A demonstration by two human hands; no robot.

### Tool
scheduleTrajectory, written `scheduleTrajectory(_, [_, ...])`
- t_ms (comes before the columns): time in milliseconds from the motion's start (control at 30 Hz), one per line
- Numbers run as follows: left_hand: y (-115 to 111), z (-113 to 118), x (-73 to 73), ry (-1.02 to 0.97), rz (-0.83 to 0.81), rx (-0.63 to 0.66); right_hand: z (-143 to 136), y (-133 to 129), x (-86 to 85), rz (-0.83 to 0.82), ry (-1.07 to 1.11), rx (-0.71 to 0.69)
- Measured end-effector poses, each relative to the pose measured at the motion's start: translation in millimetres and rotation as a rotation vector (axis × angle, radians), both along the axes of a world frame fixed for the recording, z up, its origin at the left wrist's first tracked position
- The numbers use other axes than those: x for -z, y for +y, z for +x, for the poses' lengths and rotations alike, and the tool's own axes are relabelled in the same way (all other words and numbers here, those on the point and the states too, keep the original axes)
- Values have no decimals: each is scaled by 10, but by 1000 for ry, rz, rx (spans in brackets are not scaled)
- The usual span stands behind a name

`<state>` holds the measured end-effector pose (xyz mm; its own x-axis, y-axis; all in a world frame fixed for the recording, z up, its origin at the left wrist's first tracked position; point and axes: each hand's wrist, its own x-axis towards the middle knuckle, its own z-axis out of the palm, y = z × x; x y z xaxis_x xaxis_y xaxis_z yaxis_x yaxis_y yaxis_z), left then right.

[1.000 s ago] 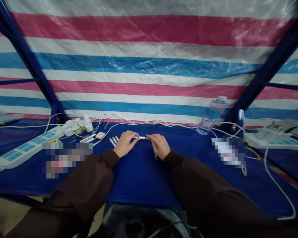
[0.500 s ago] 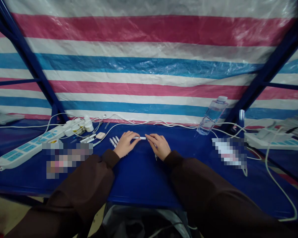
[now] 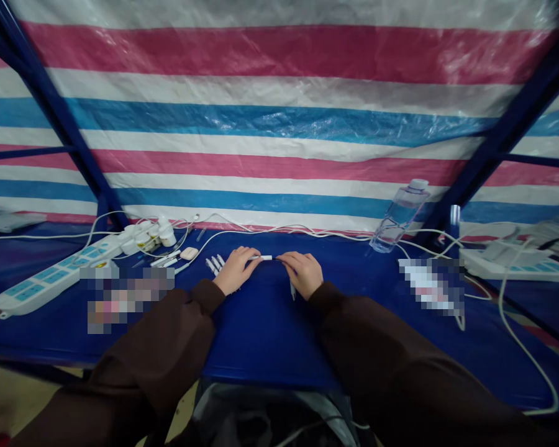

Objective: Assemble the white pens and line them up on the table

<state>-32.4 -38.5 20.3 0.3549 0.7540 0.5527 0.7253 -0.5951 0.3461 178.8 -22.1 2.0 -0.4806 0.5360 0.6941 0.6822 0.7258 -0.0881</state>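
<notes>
A white pen barrel [image 3: 266, 257] lies level above the blue table, its left part pinched between the thumb and fingers of my left hand [image 3: 237, 270]. From its right end a thin dark piece, perhaps the refill, runs to the closed fingertips of my right hand [image 3: 304, 273]. Those fingers hide most of that piece. Several white pens [image 3: 214, 265] rest just left of my left hand. Below my right palm a slim, pale, pointed part [image 3: 293, 292] shows; its other end is hidden.
At left are a white power strip [image 3: 51, 276] with plugged-in chargers [image 3: 166, 233] and a small white case [image 3: 189, 253]. A clear bottle [image 3: 399, 217] stands at back right, near a second power strip [image 3: 526, 267]. White cables [image 3: 307, 232] run along the back edge.
My right hand has shifted slightly to the right, away from the white barrel, and a little more of the thin dark piece shows. My left hand has hardly moved.
</notes>
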Motion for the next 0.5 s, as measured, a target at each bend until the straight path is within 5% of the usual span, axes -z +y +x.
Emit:
scheduleTrajectory(267, [7, -4, -8, -78, 21, -32, 1, -11, 5, 1, -10, 101])
scheduleTrajectory(500, [69, -18, 30, -509, -169, -48, 8, 89, 118, -179, 483, 152])
